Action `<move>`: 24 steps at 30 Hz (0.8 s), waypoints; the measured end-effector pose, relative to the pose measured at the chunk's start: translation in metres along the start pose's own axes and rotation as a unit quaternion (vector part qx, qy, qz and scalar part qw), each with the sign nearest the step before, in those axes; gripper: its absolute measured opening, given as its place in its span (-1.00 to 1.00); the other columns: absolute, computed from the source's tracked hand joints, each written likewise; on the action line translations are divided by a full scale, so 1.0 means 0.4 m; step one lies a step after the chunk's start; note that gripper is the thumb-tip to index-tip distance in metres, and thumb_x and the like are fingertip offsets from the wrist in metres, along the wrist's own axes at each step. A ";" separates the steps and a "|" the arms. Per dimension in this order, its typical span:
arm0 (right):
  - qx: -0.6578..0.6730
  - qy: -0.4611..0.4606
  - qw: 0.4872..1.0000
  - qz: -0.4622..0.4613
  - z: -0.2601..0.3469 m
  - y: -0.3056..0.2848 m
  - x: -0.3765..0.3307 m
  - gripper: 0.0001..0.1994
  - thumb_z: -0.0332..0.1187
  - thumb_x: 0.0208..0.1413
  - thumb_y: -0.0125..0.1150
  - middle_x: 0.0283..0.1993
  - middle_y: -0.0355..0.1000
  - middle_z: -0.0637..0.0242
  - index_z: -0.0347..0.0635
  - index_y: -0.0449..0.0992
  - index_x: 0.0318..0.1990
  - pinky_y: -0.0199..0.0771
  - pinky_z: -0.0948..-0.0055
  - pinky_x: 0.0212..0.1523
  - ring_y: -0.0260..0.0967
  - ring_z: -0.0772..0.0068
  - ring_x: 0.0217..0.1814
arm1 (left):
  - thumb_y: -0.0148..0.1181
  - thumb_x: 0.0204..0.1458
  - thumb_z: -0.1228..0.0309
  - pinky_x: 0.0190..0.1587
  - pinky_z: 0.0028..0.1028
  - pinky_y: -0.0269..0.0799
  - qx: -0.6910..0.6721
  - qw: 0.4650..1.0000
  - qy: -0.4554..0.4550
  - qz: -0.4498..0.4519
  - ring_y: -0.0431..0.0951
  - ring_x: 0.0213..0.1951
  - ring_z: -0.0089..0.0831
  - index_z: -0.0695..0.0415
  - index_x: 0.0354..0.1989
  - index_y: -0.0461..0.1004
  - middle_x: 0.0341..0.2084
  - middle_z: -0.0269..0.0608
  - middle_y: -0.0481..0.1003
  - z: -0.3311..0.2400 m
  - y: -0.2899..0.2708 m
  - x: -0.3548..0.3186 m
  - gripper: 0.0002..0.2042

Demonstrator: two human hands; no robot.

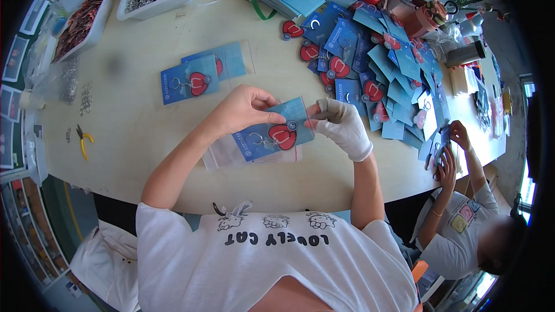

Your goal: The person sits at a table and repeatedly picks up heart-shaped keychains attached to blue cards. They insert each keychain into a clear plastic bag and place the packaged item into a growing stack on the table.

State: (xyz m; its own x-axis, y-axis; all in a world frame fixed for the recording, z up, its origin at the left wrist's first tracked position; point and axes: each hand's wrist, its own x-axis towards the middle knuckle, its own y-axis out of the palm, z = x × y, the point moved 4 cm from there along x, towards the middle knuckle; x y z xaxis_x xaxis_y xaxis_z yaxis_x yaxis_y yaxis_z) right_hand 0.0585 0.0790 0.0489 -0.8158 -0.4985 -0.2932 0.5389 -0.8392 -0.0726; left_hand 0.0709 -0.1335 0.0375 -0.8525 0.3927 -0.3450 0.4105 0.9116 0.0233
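While the gloved right hand [342, 126] pinches, the bare left hand [245, 108] grips a glossy blue card [273, 130].

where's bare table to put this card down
Bare table lies left of the left hand, between the pliers and two finished cards. Another bare strip runs below the trays. Right of the right hand, the card pile crowds everything.

Your bare left hand [240, 110] and gloved right hand [342, 124] grip a blue keychain card [273, 131] above the worktop [144, 121].
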 end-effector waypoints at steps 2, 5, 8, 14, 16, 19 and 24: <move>0.017 0.015 0.999 0.027 -0.008 -0.011 -0.001 -0.92 -0.60 -0.03 0.14 -0.36 0.54 0.28 -0.33 0.52 -0.34 0.45 0.62 -0.28 0.48 0.60 -0.29 | 0.38 -0.07 0.50 -0.29 -0.64 0.43 0.014 1.000 0.013 0.009 0.54 -0.38 -0.66 0.31 -0.30 0.56 -0.42 -0.25 0.60 -0.009 0.003 0.002 -0.81; 0.089 0.022 0.994 0.060 -0.023 0.019 0.000 -0.94 -0.61 -0.04 0.15 -0.34 0.54 0.29 -0.32 0.51 -0.38 0.45 0.61 -0.28 0.48 0.59 -0.27 | 0.37 -0.07 0.51 -0.30 -0.65 0.42 0.036 0.999 0.024 0.026 0.51 -0.39 -0.69 0.32 -0.33 0.55 -0.43 -0.27 0.59 -0.007 0.018 0.014 -0.83; 0.064 0.011 0.995 0.076 -0.040 0.040 0.009 -0.96 -0.60 -0.03 0.18 -0.34 0.53 0.31 -0.32 0.49 -0.39 0.45 0.59 -0.25 0.48 0.60 -0.25 | 0.36 -0.07 0.52 -0.31 -0.65 0.41 0.078 0.996 0.033 0.037 0.49 -0.39 -0.70 0.32 -0.36 0.55 -0.45 -0.30 0.57 -0.006 0.024 0.025 -0.84; -0.234 -0.094 0.965 -0.071 0.007 -0.018 0.011 -0.72 -0.39 -0.13 0.39 -0.35 0.47 0.28 -0.28 0.51 -0.24 0.44 0.44 -0.21 0.46 0.38 -0.26 | 0.41 -0.15 0.44 -0.30 -0.54 0.41 0.224 0.973 0.059 -0.015 0.49 -0.42 -0.60 0.37 -0.38 0.52 -0.49 -0.20 0.56 -0.090 -0.092 -0.033 -0.74; -0.476 -0.219 0.821 -0.225 0.016 -0.068 0.004 -0.41 -0.23 -0.24 0.47 -0.05 0.38 0.16 -0.21 0.42 0.01 0.35 0.23 -0.02 0.32 0.11 0.00 | 0.39 -0.14 0.48 -0.29 -0.55 0.43 0.240 0.964 0.034 -0.111 0.52 -0.40 -0.59 0.36 -0.35 0.51 -0.48 -0.20 0.57 -0.098 -0.204 -0.058 -0.76; -0.537 -0.220 0.766 -0.277 0.021 -0.080 0.015 -0.25 -0.17 -0.26 0.47 0.11 0.30 0.11 -0.24 0.30 0.14 0.28 0.18 0.07 0.24 0.04 0.12 | 0.36 -0.11 0.50 -0.30 -0.56 0.45 0.294 0.937 -0.014 -0.188 0.54 -0.37 -0.56 0.31 -0.25 0.50 -0.42 -0.21 0.58 -0.063 -0.358 -0.059 -0.75; -0.594 -0.197 0.708 -0.328 0.045 -0.082 0.108 -0.24 -0.15 -0.22 0.44 0.11 0.30 0.03 -0.40 0.29 0.13 0.28 0.20 0.09 0.25 0.04 0.15 | 0.32 -0.06 0.40 -0.11 -0.38 0.42 0.585 0.632 0.280 -0.424 0.54 -0.26 -0.21 0.28 -0.23 0.53 -0.35 -0.14 0.55 -0.117 -0.307 0.015 -0.74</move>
State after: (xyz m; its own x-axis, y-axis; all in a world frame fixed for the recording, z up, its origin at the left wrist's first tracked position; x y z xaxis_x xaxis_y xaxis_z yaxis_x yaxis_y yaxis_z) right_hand 0.0020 0.0811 0.0559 -0.8411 -0.3052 0.4466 -0.3771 -0.2612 -0.8886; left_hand 0.0004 -0.2374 0.0765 -0.7730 0.1033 0.6259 -0.5922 0.2364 -0.7704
